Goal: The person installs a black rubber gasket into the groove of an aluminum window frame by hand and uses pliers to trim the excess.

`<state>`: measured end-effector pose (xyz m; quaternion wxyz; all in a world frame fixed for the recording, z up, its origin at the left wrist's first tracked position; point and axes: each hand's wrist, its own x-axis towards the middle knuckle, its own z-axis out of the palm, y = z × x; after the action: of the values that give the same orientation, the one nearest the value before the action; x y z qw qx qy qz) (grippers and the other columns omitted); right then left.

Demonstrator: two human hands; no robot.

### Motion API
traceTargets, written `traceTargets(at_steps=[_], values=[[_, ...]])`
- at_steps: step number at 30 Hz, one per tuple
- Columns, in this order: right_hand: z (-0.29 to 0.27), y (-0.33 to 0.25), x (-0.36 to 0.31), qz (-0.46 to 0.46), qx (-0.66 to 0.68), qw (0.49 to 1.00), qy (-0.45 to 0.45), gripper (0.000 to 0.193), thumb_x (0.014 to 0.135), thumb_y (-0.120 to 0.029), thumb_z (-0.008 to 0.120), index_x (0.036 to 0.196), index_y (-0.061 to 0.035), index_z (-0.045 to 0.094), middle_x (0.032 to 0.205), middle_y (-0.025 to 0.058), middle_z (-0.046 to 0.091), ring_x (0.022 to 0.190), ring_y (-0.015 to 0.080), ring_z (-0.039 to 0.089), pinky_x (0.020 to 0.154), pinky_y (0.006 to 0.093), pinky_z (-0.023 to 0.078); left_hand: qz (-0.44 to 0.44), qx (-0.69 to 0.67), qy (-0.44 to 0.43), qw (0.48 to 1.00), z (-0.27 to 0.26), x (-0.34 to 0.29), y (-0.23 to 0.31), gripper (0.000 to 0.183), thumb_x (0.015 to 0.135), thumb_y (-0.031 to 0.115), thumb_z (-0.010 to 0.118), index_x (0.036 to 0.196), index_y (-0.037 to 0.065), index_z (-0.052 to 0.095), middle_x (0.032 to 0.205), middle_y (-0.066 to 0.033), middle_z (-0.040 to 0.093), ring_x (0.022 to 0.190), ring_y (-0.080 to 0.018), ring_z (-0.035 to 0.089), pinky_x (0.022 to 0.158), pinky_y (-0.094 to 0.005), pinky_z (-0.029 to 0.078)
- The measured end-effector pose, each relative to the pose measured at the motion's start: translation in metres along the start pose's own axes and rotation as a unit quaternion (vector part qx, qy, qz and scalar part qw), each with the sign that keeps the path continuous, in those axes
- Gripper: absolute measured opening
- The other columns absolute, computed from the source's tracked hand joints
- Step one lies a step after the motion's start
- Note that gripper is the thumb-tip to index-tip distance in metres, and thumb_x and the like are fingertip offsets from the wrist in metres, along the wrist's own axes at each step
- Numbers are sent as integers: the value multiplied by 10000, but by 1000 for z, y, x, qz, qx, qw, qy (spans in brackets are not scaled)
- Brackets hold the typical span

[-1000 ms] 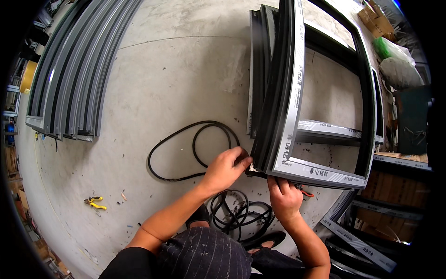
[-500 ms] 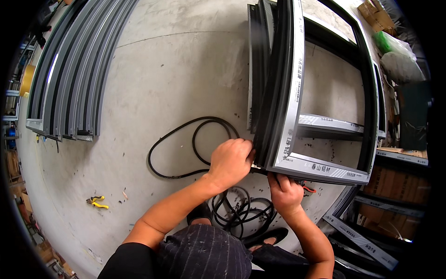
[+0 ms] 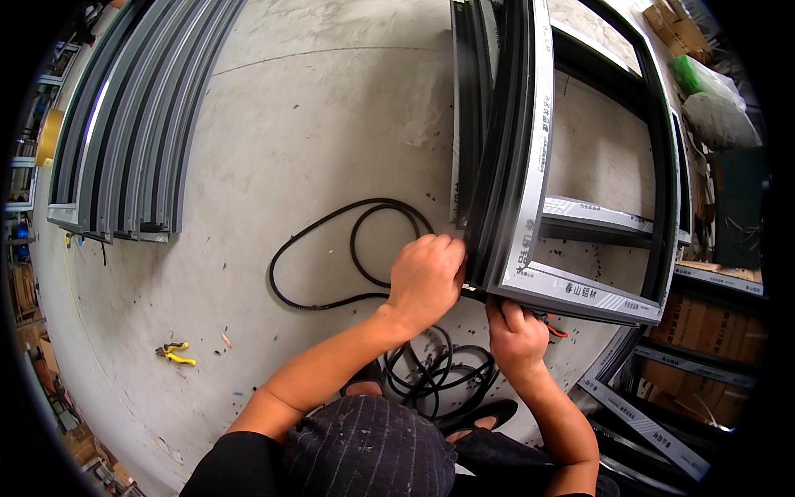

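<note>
A dark metal window frame, partly covered in printed silver film, stands at the right. At its near left corner my left hand is closed, fingertips pressed against the side, seemingly pinching a black rubber strip. That strip lies in wide loops on the floor and passes behind the hand; a short dark length shows between my hands. Just below the frame's lower edge is my right hand, its fingers curled and tucked up against the underside. Whatever it grips is hidden. A red-handled tool shows beside it, mostly covered.
More strip is coiled by my feet. Yellow-handled pliers lie on the floor at left. Several grey frames are stacked at far left. Further film-covered frames and cardboard boxes crowd the right side.
The whole view has shifted slightly, with the frame and both hands a little further right. Both hands keep much the same place at the frame's corner.
</note>
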<state>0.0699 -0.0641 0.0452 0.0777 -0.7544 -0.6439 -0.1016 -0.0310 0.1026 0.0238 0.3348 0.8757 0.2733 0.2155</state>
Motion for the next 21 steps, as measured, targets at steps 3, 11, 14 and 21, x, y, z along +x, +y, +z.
traceTargets(at_steps=[3,11,14,21], values=[[-2,0,1,-3,-11,1000,-8,345,657,-158,588,974,-74,699,866,18,571,579,162,537,493,280,460,-48,-57,-35,997,-1,1,-6,132,815,118,627,783,10,559,781,-143,578,758,-346,564,672,-442,449],[-1,1,1,-10,0,1000,-4,319,684,-143,580,974,-68,687,899,33,586,598,180,548,509,300,456,-211,-306,-242,896,-16,-21,-16,353,878,323,661,924,-27,652,793,-184,658,717,-273,629,681,-351,483],[-2,2,3,-9,-3,1000,-12,324,682,-140,577,977,-62,686,900,37,589,603,177,549,505,295,455,-260,-335,-209,881,-4,-28,-10,312,881,271,656,904,-40,644,761,-184,649,674,-263,607,653,-353,474],[-2,3,3,-16,-2,1000,-19,346,679,-132,572,997,-55,686,900,42,588,588,168,544,459,277,443,-262,-353,-190,878,1,-37,-7,251,897,215,648,908,-34,625,688,-100,621,635,-150,571,600,-302,448]])
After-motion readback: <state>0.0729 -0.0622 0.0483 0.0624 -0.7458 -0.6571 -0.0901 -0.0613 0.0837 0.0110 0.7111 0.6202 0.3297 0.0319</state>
